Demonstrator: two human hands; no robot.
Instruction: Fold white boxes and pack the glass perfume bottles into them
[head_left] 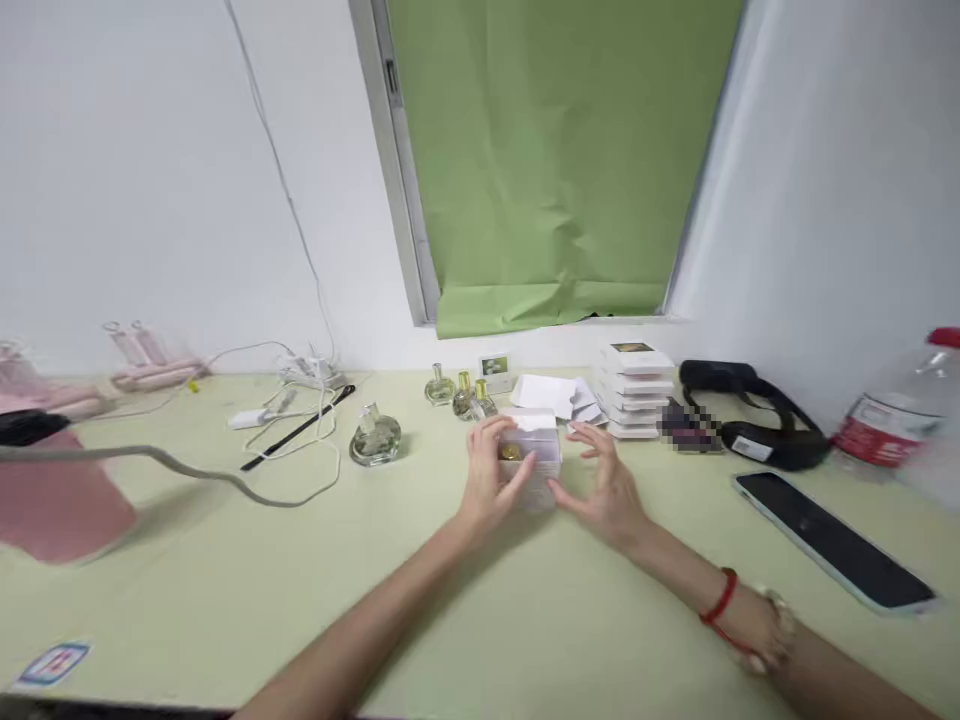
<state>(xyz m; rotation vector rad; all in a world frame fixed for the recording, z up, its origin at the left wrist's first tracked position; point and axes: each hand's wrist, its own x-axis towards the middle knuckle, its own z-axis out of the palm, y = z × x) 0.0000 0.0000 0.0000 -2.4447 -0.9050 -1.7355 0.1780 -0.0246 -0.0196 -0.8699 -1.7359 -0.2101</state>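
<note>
A small white box [541,462] stands upright on the table with its top open, and a gold cap [511,453] shows inside it. My left hand [491,470] is closed on the box's left side, fingers behind and thumb across the front. Just right of the box, my right hand [604,490] is open with fingers curved and apart; its thumb tip is close to the box's front corner, and I cannot tell if it touches. Behind the box are two small gold-capped perfume bottles [463,397] and a clear round bottle [439,386]. A larger glass bottle [376,437] sits to the left.
White cards [546,393] and a stack of white boxes [636,390] lie behind. To the right are a black headset strap [772,425], a phone [832,540] and a red-labelled bottle [885,430]. Cables [322,430] and a pink container [67,500] occupy the left.
</note>
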